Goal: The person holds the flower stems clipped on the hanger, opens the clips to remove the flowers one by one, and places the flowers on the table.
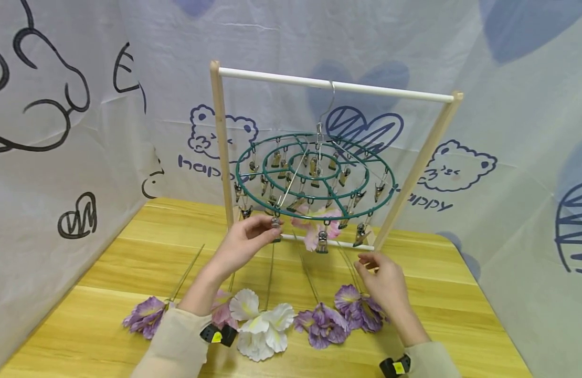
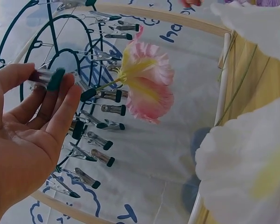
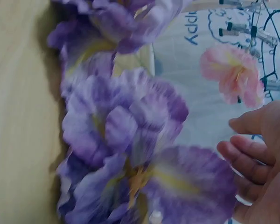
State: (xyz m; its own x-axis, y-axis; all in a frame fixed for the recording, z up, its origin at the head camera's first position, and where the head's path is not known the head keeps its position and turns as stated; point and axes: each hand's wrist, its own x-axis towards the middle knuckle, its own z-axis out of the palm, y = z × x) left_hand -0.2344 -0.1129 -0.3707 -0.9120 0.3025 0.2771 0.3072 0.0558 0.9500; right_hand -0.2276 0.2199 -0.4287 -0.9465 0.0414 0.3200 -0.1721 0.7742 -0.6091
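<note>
My left hand [image 1: 241, 244] pinches a metal clip [image 2: 56, 80] with dark green tips between thumb and fingers. That clip is at the front edge of a round green hanging rack [image 1: 352, 216] that carries many such clips. A pink flower [image 2: 149, 79] hangs from a clip further in, head downward. My right hand [image 1: 385, 281] is to the right, below the rack, its fingers loosely bent with nothing between them. Beneath it lies a purple flower [image 1: 361, 310] on the table, its stem passing close to the fingertips.
A wooden stand [image 1: 223, 147] bears the rack by a hook over its white top rod [image 1: 281, 79]. Along the table [image 1: 442, 294] lie a white flower [image 1: 264, 328], another pink flower [image 1: 222, 312] and further purple flowers [image 1: 321, 325], stems pointing away. Printed cloth hangs behind.
</note>
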